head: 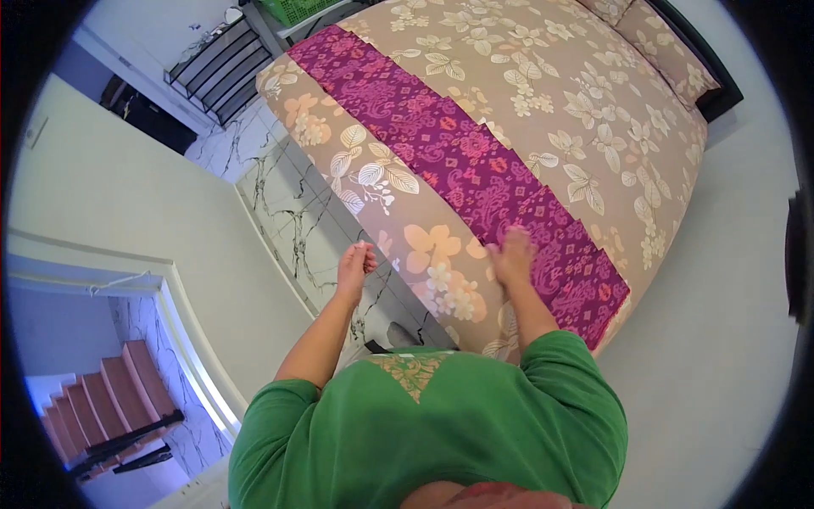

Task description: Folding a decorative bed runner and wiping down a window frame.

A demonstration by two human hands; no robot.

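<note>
A long purple and pink patterned cloth [445, 137] lies in a band across a bed with a beige floral bedspread [502, 57]. Several stepped folds show along its far edge. My right hand [514, 254] rests at the cloth's near edge, fingers on the fabric; whether they pinch it cannot be seen. Off the bed's near side, over the tiled floor, my left hand [357, 266] hangs with its fingers curled and nothing visible in it.
Matching pillows [674, 51] lie against a dark headboard [725, 98]. Beyond the bed's foot stand a black metal rack [222, 70] and a green plastic basket [296, 9]. At the left a doorway shows brown stairs [105, 401]. Marble-patterned tiles [299, 216] run beside the bed.
</note>
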